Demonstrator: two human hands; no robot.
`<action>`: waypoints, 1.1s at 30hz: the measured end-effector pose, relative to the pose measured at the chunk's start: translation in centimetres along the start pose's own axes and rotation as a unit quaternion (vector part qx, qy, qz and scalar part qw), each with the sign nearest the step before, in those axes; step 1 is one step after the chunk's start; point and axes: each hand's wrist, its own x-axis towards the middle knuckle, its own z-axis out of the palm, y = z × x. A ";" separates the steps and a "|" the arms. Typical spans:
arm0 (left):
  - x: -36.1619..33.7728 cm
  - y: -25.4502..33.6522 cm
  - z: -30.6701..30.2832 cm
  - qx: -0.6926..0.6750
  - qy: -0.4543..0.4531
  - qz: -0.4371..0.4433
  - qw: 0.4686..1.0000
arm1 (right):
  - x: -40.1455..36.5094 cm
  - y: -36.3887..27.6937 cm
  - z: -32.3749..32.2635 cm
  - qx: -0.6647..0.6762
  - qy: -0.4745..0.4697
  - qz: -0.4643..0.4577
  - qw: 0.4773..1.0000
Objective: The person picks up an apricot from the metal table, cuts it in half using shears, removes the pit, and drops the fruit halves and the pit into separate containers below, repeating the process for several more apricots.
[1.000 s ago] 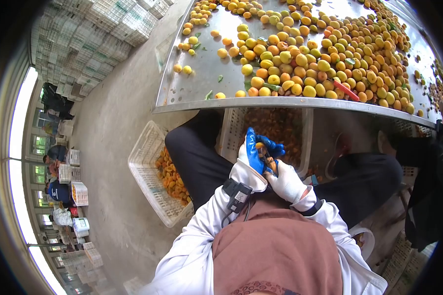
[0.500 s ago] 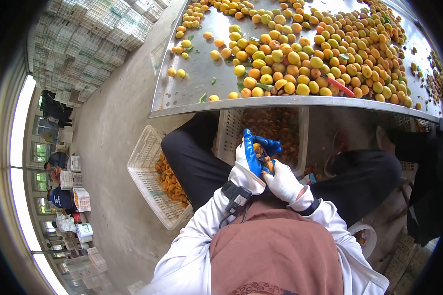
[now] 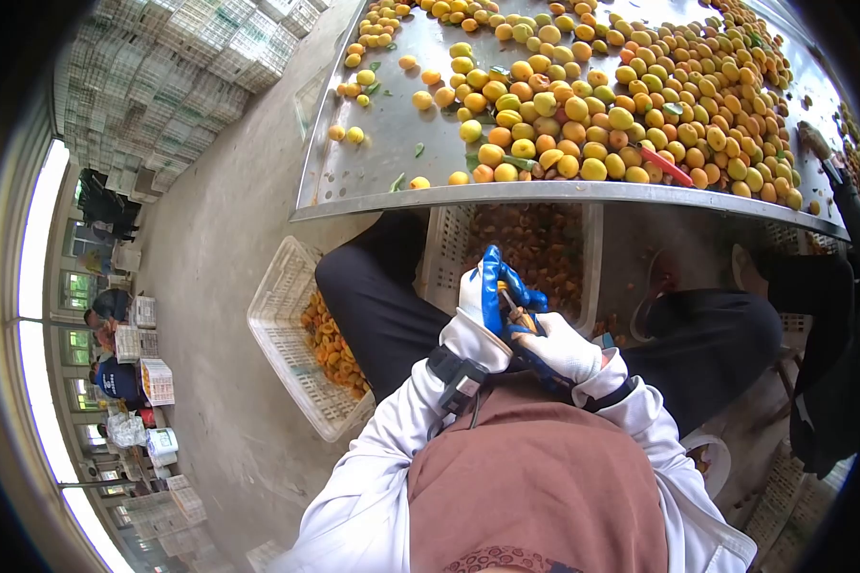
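Note:
My left hand, in a white glove with a blue coated palm, is closed around an apricot, mostly hidden by the fingers. My right hand, gloved the same way, grips a small knife with a yellowish handle. Its tip meets the fruit in my left palm; the blade's exact shape is too small to make out. Both hands are together above my lap, in front of a crate of opened apricots under the table edge.
A metal table ahead carries many whole apricots and a red-handled tool. At my left stands a white crate of apricot halves. A white bucket is at lower right. Another person's arm reaches in at far right.
My right hand has turned and shifted slightly down and right, so the knife now shows between the hands. The other person's hand has come over the table's right side.

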 end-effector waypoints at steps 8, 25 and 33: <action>0.5 0.1 0.0 0.084 0.011 0.041 0.996 | 0.3 1.2 1.1 -0.001 0.039 -0.039 0.998; 0.2 2.0 2.5 -0.036 -0.067 -0.089 0.993 | 0.1 1.3 -1.0 0.154 -0.023 -0.031 0.987; 1.3 1.6 1.7 -0.057 0.013 -0.084 0.995 | -0.4 0.9 -1.8 0.096 -0.051 -0.072 0.991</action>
